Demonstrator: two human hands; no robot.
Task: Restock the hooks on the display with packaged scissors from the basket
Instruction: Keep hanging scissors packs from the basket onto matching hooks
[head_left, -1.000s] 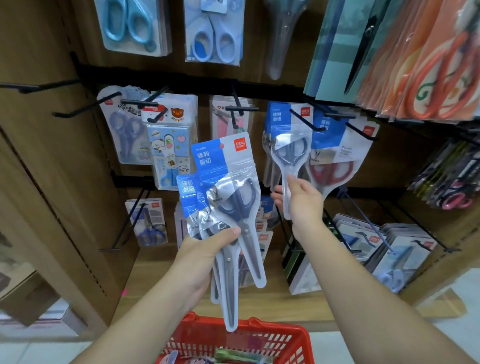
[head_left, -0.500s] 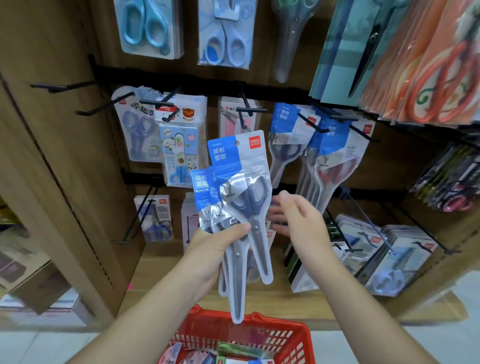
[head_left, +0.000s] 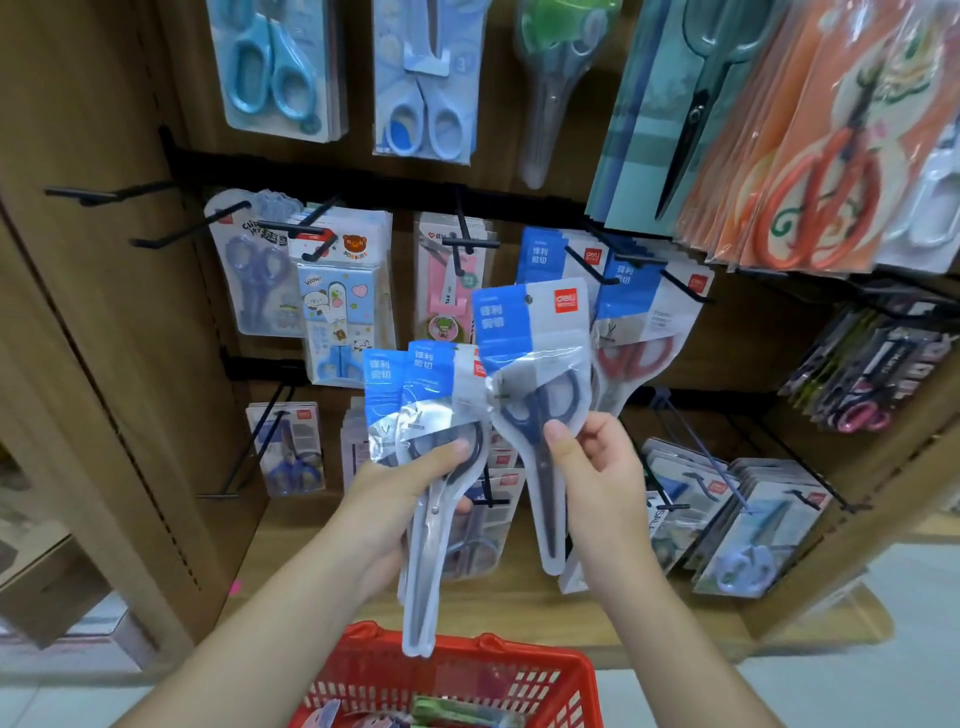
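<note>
Scissors pack (head_left: 535, 353) is standing upright, hang hole uppermost, with the right hand (head_left: 597, 467) pinching it at mid-length directly below the matching hook (head_left: 589, 266), while the left hand (head_left: 395, 499) is gripping the spare packs (head_left: 415, 395) above the basket (head_left: 540, 675).

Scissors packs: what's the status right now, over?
Left hand grips spare packs. Right hand holds one pack, not yet hung. Matching hook just above, tip showing.
</note>
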